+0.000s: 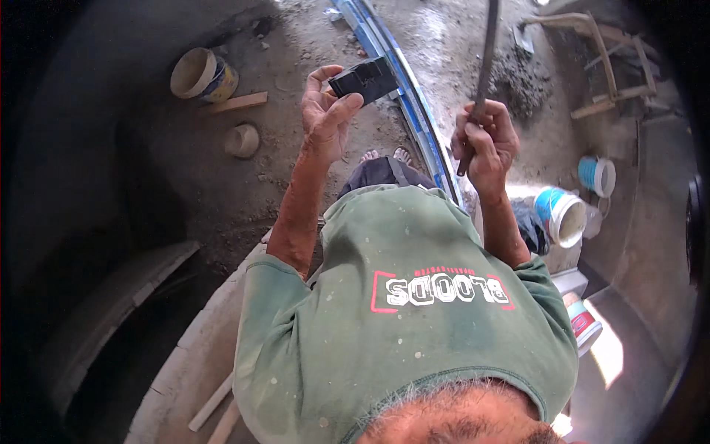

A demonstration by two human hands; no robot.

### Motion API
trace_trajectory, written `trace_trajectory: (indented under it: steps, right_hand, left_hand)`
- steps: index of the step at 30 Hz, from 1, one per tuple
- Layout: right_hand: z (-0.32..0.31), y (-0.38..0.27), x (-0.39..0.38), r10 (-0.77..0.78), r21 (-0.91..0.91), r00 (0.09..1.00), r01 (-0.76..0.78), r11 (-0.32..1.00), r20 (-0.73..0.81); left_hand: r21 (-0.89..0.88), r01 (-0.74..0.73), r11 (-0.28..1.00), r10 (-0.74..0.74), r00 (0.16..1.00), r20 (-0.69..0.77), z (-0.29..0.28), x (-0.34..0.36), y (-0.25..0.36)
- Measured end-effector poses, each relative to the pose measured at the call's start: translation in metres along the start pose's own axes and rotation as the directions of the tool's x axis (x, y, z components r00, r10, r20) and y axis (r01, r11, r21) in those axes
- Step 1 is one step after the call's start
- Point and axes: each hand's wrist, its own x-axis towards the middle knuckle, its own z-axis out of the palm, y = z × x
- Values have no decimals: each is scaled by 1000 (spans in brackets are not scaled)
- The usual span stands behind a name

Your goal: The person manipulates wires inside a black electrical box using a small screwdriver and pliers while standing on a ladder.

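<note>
My left hand (pixel 329 111) is closed around the near side of a small black block (pixel 370 80) with a stepped, notched face. Thumb and fingers pinch it from both sides, and its exact kind I cannot make out. In my right hand (pixel 489 144) is a long, narrow, dark metal bar (pixel 488 55), held upright near its lower end, which pokes out below the fingers. Between the two hands runs a long rail (pixel 421 111) with blue and white strips. The block's far edge overlaps it in view; whether they touch I cannot tell.
A stained bucket (pixel 194 74), a wooden strip (pixel 237 102) and a small round pot (pixel 241 140) are at left. On the right are a wooden frame (pixel 595 52), a heap of grey mortar (pixel 521 85) and white-blue buckets (pixel 566 216). A curved masonry edge (pixel 185 355) runs lower left.
</note>
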Motion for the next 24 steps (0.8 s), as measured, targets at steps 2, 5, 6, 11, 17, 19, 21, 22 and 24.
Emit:
trace_trajectory:
  steps: [2, 5, 6, 11, 17, 19, 21, 22, 24]
  right_hand:
    - [-1, -1, 8, -4, 5, 996, 4, 1000, 91]
    - [-1, -14, 16, 13, -131, 998, -5, 991, 64]
    - [-3, -19, 20, -3, -260, 1000, 9, 966, 22]
    - [-30, -19, 34, -262, -45, 965, 261, 964, -11]
    - [-77, 0, 58, -5, -72, 997, -1, 997, -78]
    - [-70, 2, 73, 55, -112, 990, -70, 991, -130]
    - [-66, 13, 90, 74, -201, 981, -110, 973, -181]
    - [-62, 18, 101, 75, -179, 985, -103, 978, -154]
    - [-52, 37, 127, 49, -250, 988, -85, 965, -145]
  left_hand:
    - [24, -39, 999, 40, 998, -41, -1, -1, 10]
    - [63, -56, 996, 62, 994, -90, 8, 3, 16]
    - [80, -46, 996, 55, 992, -112, 13, 8, 18]
    - [134, -111, 985, 131, 980, -149, -5, 19, 5]
    - [-61, -70, 996, 53, 968, -246, -3, 30, 8]
    - [-59, -70, 996, 51, 960, -276, -17, 36, 11]
    - [-34, -69, 997, 57, 960, -273, -29, 50, 14]
    - [-14, -72, 997, 66, 963, -262, -34, 62, 16]
    - [0, -38, 999, 37, 977, -212, -48, 90, 20]
